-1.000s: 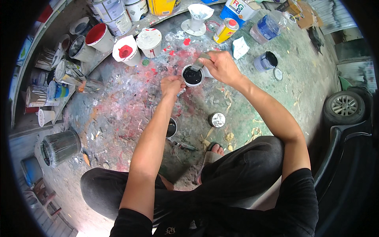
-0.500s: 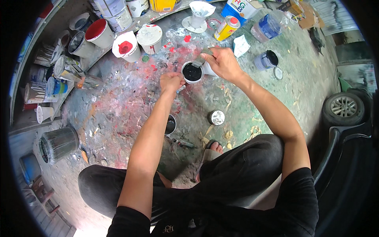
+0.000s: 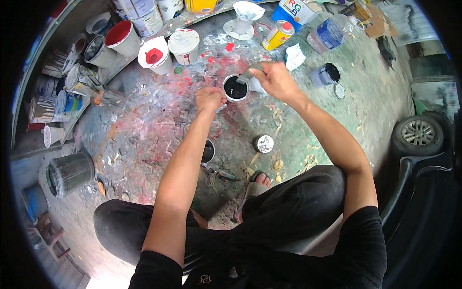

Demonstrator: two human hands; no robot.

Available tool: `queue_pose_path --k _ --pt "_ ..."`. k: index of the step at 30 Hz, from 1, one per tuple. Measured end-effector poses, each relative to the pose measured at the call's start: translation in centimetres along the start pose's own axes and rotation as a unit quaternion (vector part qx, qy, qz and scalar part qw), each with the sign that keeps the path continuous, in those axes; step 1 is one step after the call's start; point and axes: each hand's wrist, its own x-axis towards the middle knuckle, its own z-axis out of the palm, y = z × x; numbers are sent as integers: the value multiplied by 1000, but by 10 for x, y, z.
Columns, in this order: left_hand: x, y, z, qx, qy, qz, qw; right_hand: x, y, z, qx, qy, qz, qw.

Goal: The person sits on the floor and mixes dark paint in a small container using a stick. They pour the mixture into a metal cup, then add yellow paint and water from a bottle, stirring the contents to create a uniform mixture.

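A white plastic cup [image 3: 236,100] holding black paint [image 3: 234,90] stands on the stained floor ahead of me. My left hand [image 3: 211,99] is closed on the cup's left rim, fingers pinched together. In my right hand [image 3: 276,80], at the cup's far right side, is a flat grey paint stirrer [image 3: 246,75]. Its lower end dips into the paint; the upper end is partly hidden by my fingers. Another container of black paint [image 3: 208,152] sits nearer, partly behind my left forearm. To its right is a small round tin [image 3: 264,144] with a white-splashed top.
Paint buckets and cans crowd the shelf [image 3: 115,69] at left. A white lidded bucket [image 3: 184,46], a yellow can [image 3: 278,36] and a clear plastic jug [image 3: 329,34] stand farther off. An open can [image 3: 325,74] is at right, and a wheel [image 3: 417,132] at the far right.
My right hand has tilted the stirrer a little lower, and its blade has shifted slightly within the cup. My left hand keeps its grip on the rim.
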Motion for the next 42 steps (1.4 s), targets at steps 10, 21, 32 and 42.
queue_pose_path --k 10,21,32,42 --pt "-9 8 1 19 4 -2 1000 0 -19 -3 -17 -43 -16 999" --pt "-6 4 2 3 4 -2 1000 -7 4 7 -15 -45 -44 998" --pt "-5 4 2 -10 5 2 1000 -9 18 12 -14 -43 -40 998" --pt "-1 1 1 4 2 0 1000 2 5 -1 1 -23 -33 999"
